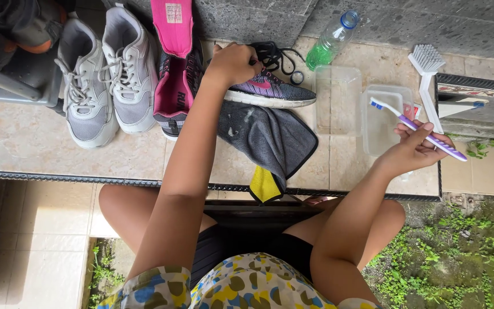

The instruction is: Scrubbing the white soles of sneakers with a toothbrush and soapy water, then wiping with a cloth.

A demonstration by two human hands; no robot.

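Observation:
My left hand [234, 62] grips the heel of a dark purple sneaker [273, 90] with a pink mark and white sole, lying sideways on the tiled ledge. Black laces [278, 57] trail behind it. My right hand [415, 147] holds a purple and white toothbrush [415, 127], bristle end pointing up left, over a clear plastic container [385, 117]. A grey cloth with a yellow corner [267, 140] lies under the sneaker and hangs over the ledge edge.
A pair of grey-white sneakers [107, 77] and a pink-lined black shoe [175, 86] stand at left. A bottle of green liquid [330, 43], a clear lid [337, 97] and a white scrub brush [430, 77] lie at right. Grass lies below right.

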